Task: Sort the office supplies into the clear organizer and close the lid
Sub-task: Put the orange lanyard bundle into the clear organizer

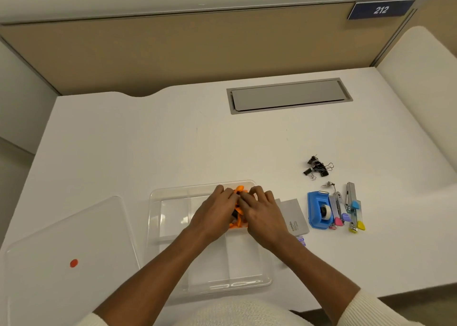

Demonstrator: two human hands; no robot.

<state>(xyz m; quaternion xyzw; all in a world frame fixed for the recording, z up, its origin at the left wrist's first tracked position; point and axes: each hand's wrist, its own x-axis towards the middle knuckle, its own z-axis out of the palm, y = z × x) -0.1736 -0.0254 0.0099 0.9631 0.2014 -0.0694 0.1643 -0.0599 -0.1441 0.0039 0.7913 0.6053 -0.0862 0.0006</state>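
Observation:
The clear organizer lies open on the white desk in front of me, split into compartments. Both hands are inside its far right compartment, over a pile of orange-and-black items. My left hand and my right hand meet fingertip to fingertip on those items, fingers curled around them. The clear lid, marked with a red dot, rests flat to the left of the organizer. To the right lie a grey notepad, a blue tape dispenser, small staplers and black binder clips.
A grey cable hatch is set into the desk at the back. A tan partition closes the far edge, with a blue 212 sign. A small purple item peeks out beside my right wrist.

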